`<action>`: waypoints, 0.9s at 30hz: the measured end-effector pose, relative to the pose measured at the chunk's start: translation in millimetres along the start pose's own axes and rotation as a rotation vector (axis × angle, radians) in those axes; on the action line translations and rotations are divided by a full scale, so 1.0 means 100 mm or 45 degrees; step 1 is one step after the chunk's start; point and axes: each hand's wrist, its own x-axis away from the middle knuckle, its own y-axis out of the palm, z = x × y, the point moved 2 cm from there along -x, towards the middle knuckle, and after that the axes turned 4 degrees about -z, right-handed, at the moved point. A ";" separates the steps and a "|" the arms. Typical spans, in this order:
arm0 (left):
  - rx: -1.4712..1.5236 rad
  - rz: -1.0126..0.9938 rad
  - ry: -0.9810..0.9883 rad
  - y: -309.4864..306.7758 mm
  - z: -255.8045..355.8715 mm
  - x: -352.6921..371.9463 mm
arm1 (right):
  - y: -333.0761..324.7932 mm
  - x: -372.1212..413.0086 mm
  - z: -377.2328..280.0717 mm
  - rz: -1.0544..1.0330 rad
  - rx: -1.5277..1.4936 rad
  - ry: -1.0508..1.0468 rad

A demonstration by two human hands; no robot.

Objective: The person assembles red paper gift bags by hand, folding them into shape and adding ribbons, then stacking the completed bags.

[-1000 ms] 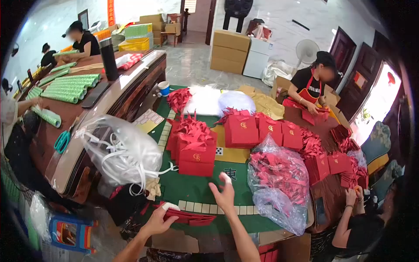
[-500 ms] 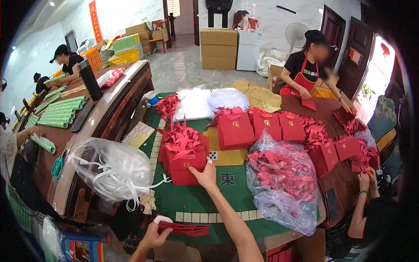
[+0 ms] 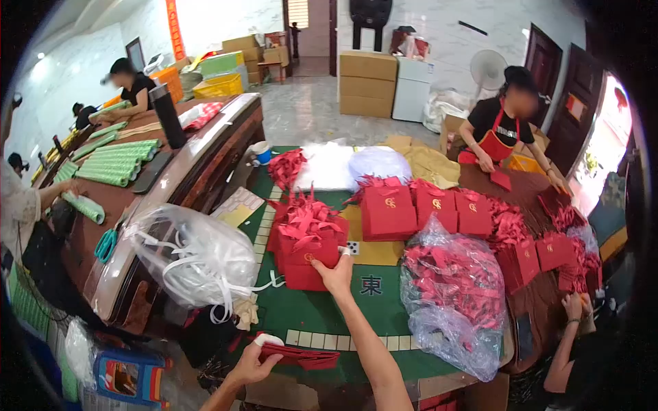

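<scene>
At the bottom of the frame, a worker's left hand (image 3: 257, 362) pinches a thin sheaf of red bags (image 3: 312, 358), turned nearly edge-on so its faces cannot be read; a white wrap covers a fingertip. The right hand (image 3: 336, 276) grasps the right edge of a ribbon-handled bundle of red gift bags (image 3: 296, 277) left of the frame's center, thumb across the front beside a gold monogram it partly crowds. The other fingers are out of sight, and how many bags they catch cannot be told.

The bundle rests on a green mat (image 3: 384, 322), flanked by a clear sack of white ribbon (image 3: 199, 264) at left and a crinkled plastic bag of red ribboned pieces (image 3: 452, 291) at right, its contents blurred by glare. At the lower right, a co-worker (image 3: 576, 356) is cut off by the dark lens edge. Beyond the mat's middle, more monogrammed bags (image 3: 388, 211) stand in a row.

A black tumbler (image 3: 166, 116) blocks part of the table at upper left; at upper right, a person in a red apron (image 3: 499, 140) works before a fan (image 3: 488, 72) partly hidden behind them.
</scene>
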 end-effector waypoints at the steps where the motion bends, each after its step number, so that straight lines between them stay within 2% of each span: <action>1: 0.003 -0.009 -0.032 0.00 -0.01 0.01 | -0.01 0.01 -0.04 -0.024 -0.004 -0.014; 3: -0.057 -0.006 -0.036 -0.03 0.01 0.03 | -0.04 -0.03 -0.08 -0.188 -0.221 0.117; 7: -0.060 -0.015 0.039 0.00 0.13 0.01 | -0.06 -0.04 -0.21 -0.159 -0.075 0.009; 11: -0.164 -0.010 0.156 0.00 0.10 -0.01 | -0.05 -0.03 -0.29 -0.175 -0.099 -0.043; 14: -0.195 -0.011 0.216 0.00 0.11 0.01 | -0.25 0.02 -0.69 -0.293 0.016 -0.044; 16: -0.228 -0.005 0.255 0.01 0.08 0.03 | -0.39 0.08 -1.01 -0.383 0.327 -0.237; 17: -0.227 -0.018 0.302 0.03 0.06 0.03 | -0.45 0.11 -1.13 -0.392 0.341 -0.245; 19: -0.211 -0.026 0.342 0.08 0.08 0.10 | -0.54 0.24 -1.40 -0.353 0.745 -0.639; 22: -0.156 -0.137 0.472 0.22 0.22 0.17 | -0.61 0.49 -1.80 -0.437 0.950 -0.712; 27: -0.121 -0.319 0.494 0.48 0.23 0.34 | -0.63 0.86 -1.98 -0.606 1.173 -0.719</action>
